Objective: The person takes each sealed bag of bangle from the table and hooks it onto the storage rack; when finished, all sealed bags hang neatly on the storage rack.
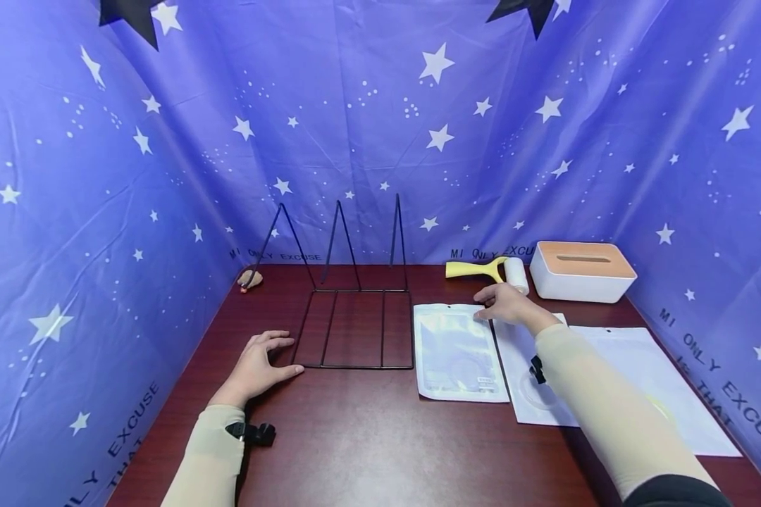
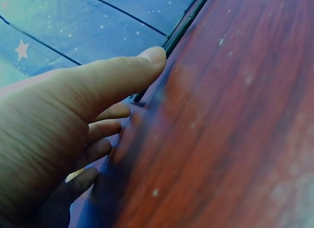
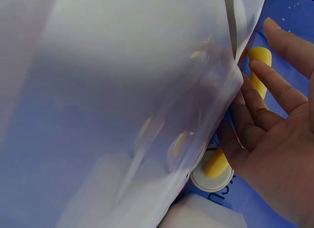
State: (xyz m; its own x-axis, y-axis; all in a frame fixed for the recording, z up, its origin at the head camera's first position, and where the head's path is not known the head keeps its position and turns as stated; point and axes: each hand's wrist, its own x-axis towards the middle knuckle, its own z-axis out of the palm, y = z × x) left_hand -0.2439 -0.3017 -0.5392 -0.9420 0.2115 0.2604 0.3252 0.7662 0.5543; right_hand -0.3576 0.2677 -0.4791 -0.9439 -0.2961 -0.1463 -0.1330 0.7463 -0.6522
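A black wire rack (image 1: pixel 368 367) with three upright pointed loops stands on the table, left of the middle. My left hand (image 1: pixel 258 365) is at its front left corner, the thumb (image 2: pixel 140 66) at the front bar and the other fingers loosely bent beside the left side. To the rack's right lies a clear-fronted white zip pouch (image 1: pixel 459 352). Over its top right corner is my right hand (image 1: pixel 510 305), fingers spread and slightly bent; the right wrist view shows them beside the edge of a shiny translucent pouch (image 3: pixel 122 90), no grip visible.
More white pouches (image 1: pixel 634 373) lie at the right, partly under my right forearm. Behind them are a yellow-handled lint roller (image 1: pixel 475 270) and a white tissue box (image 1: pixel 583 280) with a wooden lid. A small tan object (image 1: pixel 250 279) sits at the back left. Star-printed curtains enclose the table (image 1: pixel 355 443).
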